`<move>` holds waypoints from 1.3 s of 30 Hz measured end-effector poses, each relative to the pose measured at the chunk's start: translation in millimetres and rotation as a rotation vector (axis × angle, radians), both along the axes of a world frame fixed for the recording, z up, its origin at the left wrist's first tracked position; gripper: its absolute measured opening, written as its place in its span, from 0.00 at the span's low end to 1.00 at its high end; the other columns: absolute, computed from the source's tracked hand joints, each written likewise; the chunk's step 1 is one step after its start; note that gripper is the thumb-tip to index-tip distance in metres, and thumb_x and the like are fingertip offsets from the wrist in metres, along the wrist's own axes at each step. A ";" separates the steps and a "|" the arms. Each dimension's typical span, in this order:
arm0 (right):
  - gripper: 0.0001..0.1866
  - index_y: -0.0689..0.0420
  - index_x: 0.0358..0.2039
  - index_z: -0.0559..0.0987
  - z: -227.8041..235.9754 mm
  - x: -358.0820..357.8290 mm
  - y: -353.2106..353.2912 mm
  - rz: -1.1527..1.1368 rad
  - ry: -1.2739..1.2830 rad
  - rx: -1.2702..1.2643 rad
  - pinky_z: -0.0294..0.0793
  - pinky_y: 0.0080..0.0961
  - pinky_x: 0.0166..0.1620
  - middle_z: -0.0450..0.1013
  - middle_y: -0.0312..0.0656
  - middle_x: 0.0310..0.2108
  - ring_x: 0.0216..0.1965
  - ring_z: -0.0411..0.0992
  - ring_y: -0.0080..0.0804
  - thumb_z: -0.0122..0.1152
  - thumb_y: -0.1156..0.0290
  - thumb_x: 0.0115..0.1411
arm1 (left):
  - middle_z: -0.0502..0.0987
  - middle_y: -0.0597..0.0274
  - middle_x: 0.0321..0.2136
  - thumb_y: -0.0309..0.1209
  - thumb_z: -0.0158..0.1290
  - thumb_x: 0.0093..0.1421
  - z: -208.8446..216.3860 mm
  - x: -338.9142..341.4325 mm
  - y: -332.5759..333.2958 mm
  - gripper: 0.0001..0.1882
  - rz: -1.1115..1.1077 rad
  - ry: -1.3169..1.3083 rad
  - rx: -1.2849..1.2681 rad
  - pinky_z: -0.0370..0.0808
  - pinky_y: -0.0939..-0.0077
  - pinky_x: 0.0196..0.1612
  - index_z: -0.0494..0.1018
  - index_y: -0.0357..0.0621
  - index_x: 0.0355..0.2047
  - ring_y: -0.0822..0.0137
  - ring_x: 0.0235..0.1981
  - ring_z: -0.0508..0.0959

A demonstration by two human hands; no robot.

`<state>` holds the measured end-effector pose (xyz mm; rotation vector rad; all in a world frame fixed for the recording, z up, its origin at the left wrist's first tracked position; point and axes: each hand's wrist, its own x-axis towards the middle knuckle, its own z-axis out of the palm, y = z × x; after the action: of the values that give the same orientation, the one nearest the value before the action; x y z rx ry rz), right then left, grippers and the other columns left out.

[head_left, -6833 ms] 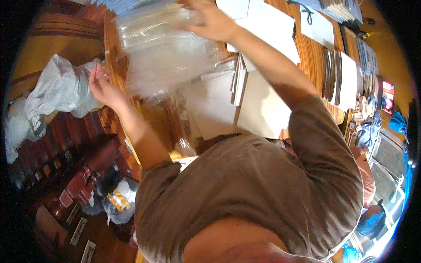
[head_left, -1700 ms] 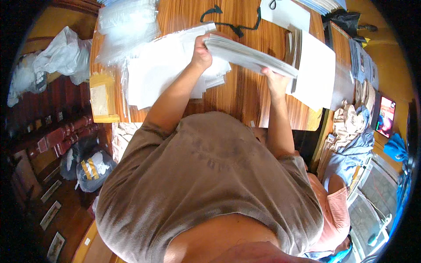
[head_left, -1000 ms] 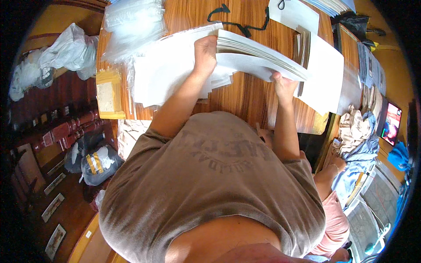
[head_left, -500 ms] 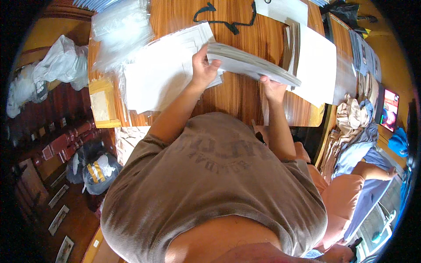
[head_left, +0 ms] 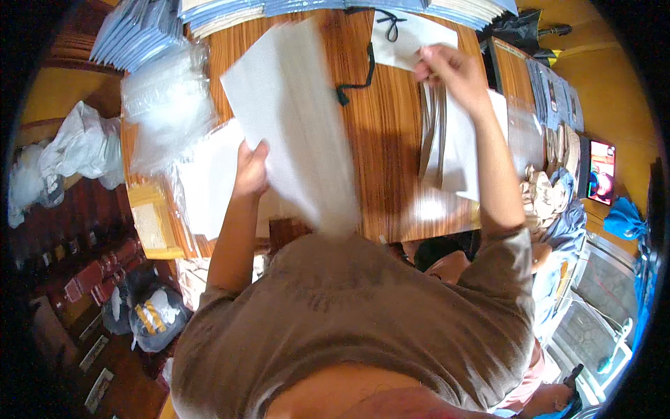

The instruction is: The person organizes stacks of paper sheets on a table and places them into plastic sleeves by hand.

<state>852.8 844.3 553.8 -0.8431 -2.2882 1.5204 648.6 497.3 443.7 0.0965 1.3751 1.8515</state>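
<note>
Gripping the stack (head_left: 300,119) by its left edge: left hand (head_left: 251,171), thumb on the upper face, fingers mostly hidden behind. Stack is raised over the middle of the desk (head_left: 384,140), tilted, lying to the right of and beyond this hand. Its long axis runs from the desk's far left side toward the near edge, its near end blurred beside the shirt (head_left: 349,314); contact there cannot be told. Left hand is the nearer, being in contact; right hand (head_left: 443,70) is well apart, across a strip of bare wood. Its fingers are curled and blurred, above the far end of the pile (head_left: 457,146) and overlapping the card (head_left: 398,52) in view; whether they pinch anything cannot be told. Open room: the bare strip between stack and pile, reaching the desk's near edge. Limits: pile along the right side; blue packs (head_left: 293,7) lining the far edge; cord (head_left: 369,73) between stack and card; clear bags (head_left: 167,105) toward the far left corner; loose sheets (head_left: 209,195) on the left, partly behind the left hand and forearm.
</note>
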 end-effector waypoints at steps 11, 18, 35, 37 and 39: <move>0.38 0.63 0.39 0.82 -151.4 -11.3 295.4 0.089 -0.330 0.559 0.74 0.32 0.43 0.77 0.44 0.33 0.36 0.75 0.36 0.87 0.50 0.32 | 0.77 0.55 0.48 0.23 0.55 0.61 -57.9 -19.6 -73.1 0.28 -0.297 0.122 -0.451 0.77 0.66 0.53 0.63 0.33 0.61 0.59 0.48 0.78; 0.38 0.61 0.51 0.81 -141.8 -21.5 290.1 0.069 -0.540 0.393 0.76 0.32 0.39 0.78 0.47 0.28 0.30 0.76 0.37 0.80 0.49 0.45 | 0.78 0.51 0.48 0.18 0.53 0.61 -46.2 -14.0 -68.4 0.25 -0.256 0.025 -0.579 0.78 0.70 0.50 0.64 0.32 0.60 0.61 0.47 0.79; 0.18 0.62 0.48 0.82 94.5 -14.9 -6.3 -0.378 0.575 0.937 0.79 0.27 0.45 0.81 0.52 0.41 0.41 0.80 0.33 0.70 0.66 0.62 | 0.79 0.44 0.48 0.59 0.49 0.68 -65.6 2.0 -41.7 0.41 -0.129 0.472 -0.504 0.70 0.66 0.59 0.71 0.24 0.57 0.58 0.53 0.76; 0.17 0.65 0.48 0.81 25.8 -13.4 -57.0 -0.388 0.404 0.909 0.76 0.34 0.51 0.80 0.52 0.41 0.46 0.79 0.39 0.70 0.71 0.59 | 0.76 0.43 0.53 0.65 0.40 0.69 -60.2 -4.8 -46.2 0.47 -0.187 0.387 -0.664 0.71 0.65 0.59 0.67 0.25 0.61 0.58 0.55 0.75; 0.16 0.67 0.47 0.79 -46.2 -20.5 -142.7 -0.530 0.184 0.368 0.76 0.34 0.53 0.79 0.54 0.45 0.48 0.77 0.40 0.68 0.73 0.61 | 0.72 0.42 0.58 0.67 0.37 0.68 -20.3 6.4 -41.1 0.49 -0.087 -0.037 -0.320 0.71 0.65 0.59 0.62 0.27 0.65 0.58 0.57 0.74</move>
<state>832.2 701.6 507.6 -1.0401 -1.9149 0.8761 655.0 456.2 423.3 -0.0417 1.5966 1.5339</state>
